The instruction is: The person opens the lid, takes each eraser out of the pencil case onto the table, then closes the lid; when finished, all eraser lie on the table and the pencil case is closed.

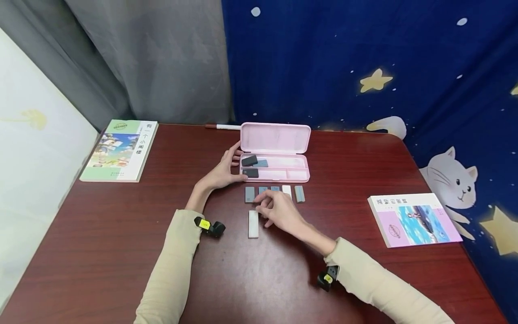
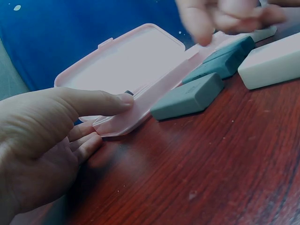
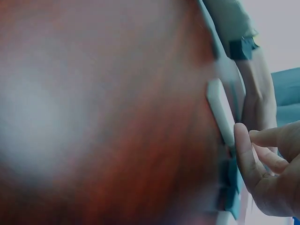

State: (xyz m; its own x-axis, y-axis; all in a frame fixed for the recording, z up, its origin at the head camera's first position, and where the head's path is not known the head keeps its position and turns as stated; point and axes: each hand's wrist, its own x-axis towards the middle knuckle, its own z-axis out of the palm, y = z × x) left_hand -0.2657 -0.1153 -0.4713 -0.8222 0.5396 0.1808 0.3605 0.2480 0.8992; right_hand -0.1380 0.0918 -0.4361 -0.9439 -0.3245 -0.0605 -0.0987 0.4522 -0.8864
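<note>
A pink pencil case [image 1: 297,174] lies with its lid [image 1: 275,138] raised. At its left end, my left hand [image 1: 221,173] holds it, thumb on the front rim and fingers around the side. Inside the case are two dark erasers [image 1: 251,173] and a blue-grey eraser [image 1: 262,163]. Along the front stands a row of several erasers, including a grey one [image 1: 249,194], a white one [image 1: 286,190] and a striped one [image 1: 299,194]. Over this row is my right hand [image 1: 280,210], fingers loosely bent with nothing between them. A long white eraser [image 1: 253,225] lies just left of it.
A brown-and-white pen [image 1: 222,127] lies behind the case at the table's back edge. One book [image 1: 119,150] is at the far left and another [image 1: 414,220] at the right. Curtains [image 1: 291,63] hang behind the brown table [image 1: 121,252].
</note>
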